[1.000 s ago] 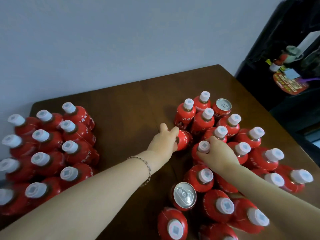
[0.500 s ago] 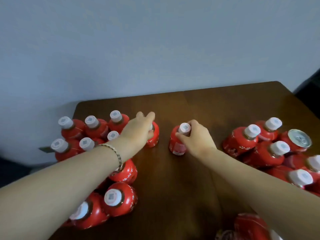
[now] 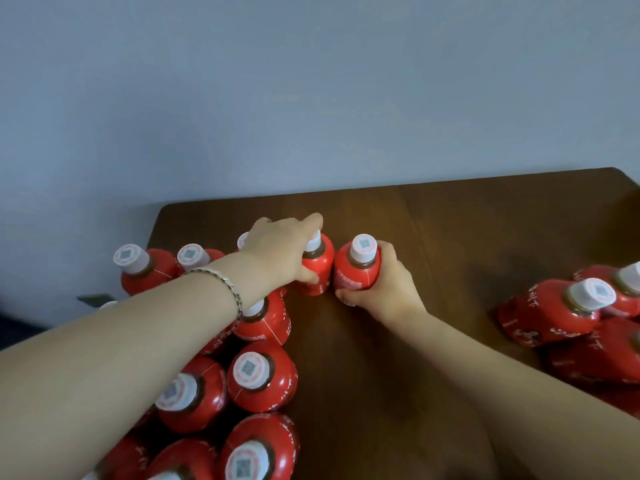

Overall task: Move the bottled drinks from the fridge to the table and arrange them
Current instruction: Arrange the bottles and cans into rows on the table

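Bottles (image 3: 261,375) lined up on table (image 3: 450,220) at left. Left hand (image 3: 277,252) gripping one bottle (image 3: 317,268), right hand (image 3: 384,285) gripping another (image 3: 356,268). More waiting in right pile (image 3: 550,313).

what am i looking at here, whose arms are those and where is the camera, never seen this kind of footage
There is no machine here. The picture comes from one wide-angle camera worn on a person's head, looking forward and down, so the two bare arms reaching in from the bottom are that person's own.

The surface is a dark brown wooden table against a pale wall. On it stand many small red bottles with white caps: a packed group on the left and another group at the right edge.

The left hand, with a bracelet on its wrist, grips one red bottle near the top. The right hand is wrapped around the body of a second bottle. The two held bottles stand upright side by side, close to the left group, with bare table between them and the right group.
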